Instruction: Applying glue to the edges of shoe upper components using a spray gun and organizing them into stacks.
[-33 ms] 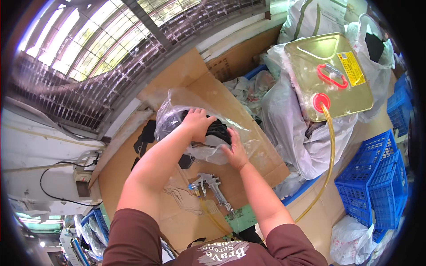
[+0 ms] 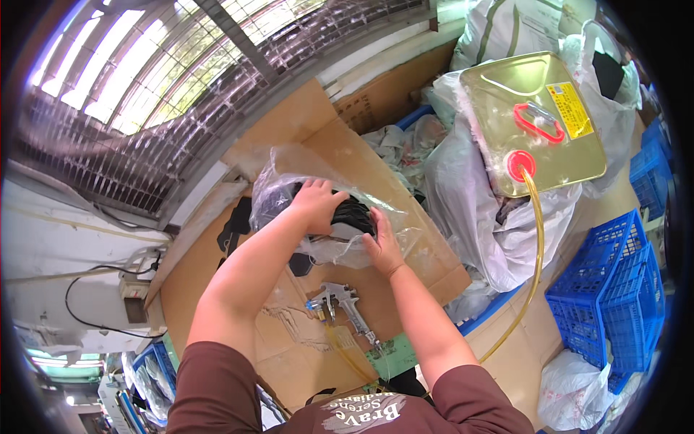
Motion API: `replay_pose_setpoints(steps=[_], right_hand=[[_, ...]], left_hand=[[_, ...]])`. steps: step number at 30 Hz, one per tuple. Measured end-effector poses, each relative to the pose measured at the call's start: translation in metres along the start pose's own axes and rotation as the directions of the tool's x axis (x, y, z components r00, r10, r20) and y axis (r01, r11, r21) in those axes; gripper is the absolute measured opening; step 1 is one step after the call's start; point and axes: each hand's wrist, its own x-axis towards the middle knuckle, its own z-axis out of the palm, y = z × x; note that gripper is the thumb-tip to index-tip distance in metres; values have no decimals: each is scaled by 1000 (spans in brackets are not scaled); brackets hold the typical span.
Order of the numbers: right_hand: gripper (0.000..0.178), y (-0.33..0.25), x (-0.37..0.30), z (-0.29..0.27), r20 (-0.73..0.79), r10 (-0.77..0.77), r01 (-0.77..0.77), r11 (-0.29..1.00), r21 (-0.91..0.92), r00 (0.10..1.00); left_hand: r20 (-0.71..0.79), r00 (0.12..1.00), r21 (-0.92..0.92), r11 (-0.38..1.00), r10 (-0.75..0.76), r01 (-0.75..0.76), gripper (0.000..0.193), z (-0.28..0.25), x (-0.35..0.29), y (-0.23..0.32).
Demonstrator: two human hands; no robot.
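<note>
A stack of thin, flat black pieces [image 2: 354, 219] lies inside an open clear plastic bag [image 2: 272, 173] on brown cardboard [image 2: 307, 119]. My left hand [image 2: 316, 206] reaches over the top of the stack with its fingers bent around it. At the stack's right end, my right hand [image 2: 384, 247] presses with its thumb nearer me and its fingers on the far side. Together the hands hold the pieces between them. What the pieces are cannot be made out. Closer to my body lies a metal spray gun [image 2: 340, 298], with a yellowish hose attached.
Dark flat pieces [image 2: 235, 224] lie left of the bag. To the right, a gold-coloured square tin [image 2: 499, 94] with a red handle sits on stuffed white bags [image 2: 470, 195]. An amber hose [image 2: 538, 242] runs from its spout. Blue plastic crates [image 2: 589, 289] stand farther right; a barred window [image 2: 144, 79] is behind.
My left hand has shifted very slightly left, and a little more of the black stack shows between my hands. Everything else looks the same.
</note>
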Motion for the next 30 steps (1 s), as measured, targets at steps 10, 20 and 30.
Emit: replay_pose_setpoints(steps=[10,20,30], right_hand=[[58,17,6,11,-79,148,-118,946,302,986],[39,-68,-8,-2,-118,44,-41,999,25,992],[88,-168,-158,55,886,100,-890,-3,456,453]], left_hand=[[-305,855,-935,303,-420,-185,69,-26,-62,-30],[-382,595,-340,-491,-708,-802,68,24,-209,-8],[-122,948,21,-955,-295,-294,56,112,-300,182]])
